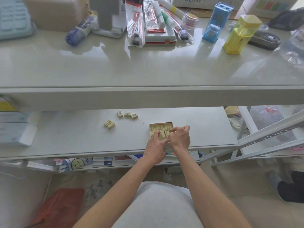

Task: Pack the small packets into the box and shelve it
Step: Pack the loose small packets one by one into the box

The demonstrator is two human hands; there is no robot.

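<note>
A small open cardboard box (162, 124) sits on the lower shelf (82, 139) near its front edge, holding several pale yellow packets in rows. My left hand (156, 145) rests on the box's near left side, fingers pressing on packets. My right hand (180, 137) hovers over the box's right side, fingertips pinching a packet (167, 133) inside it. Loose packets lie to the left: a pair (109, 124) and three with barcodes (127, 114) farther back.
The upper shelf (148, 71) overhangs the work area and carries a blue container (217, 22), a yellow container (240, 35), bagged pens (136, 22) and a phone (14, 17). White boxes (14, 129) sit at the lower shelf's left. A metal rack frame (266, 134) stands right.
</note>
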